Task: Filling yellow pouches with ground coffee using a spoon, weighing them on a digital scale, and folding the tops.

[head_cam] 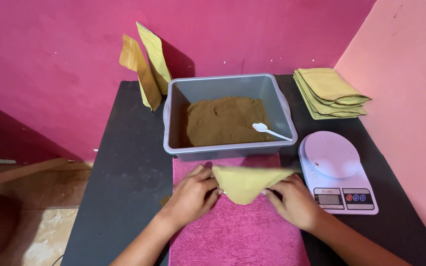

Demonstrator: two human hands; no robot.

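Fingers of our left hand (192, 193) and right hand (294, 199) are pinching the two ends of a yellow pouch (247, 182), and we are holding it just above the pink towel (237, 231). It is hanging in front of the grey tub (228, 116) of brown powder (223, 120), with the white kitchen scale (336, 170) sitting just beside our right hand.

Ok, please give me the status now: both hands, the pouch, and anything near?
Left hand and right hand grip yellow pouch over pink towel. Grey tub of brown powder behind. Scale at right.
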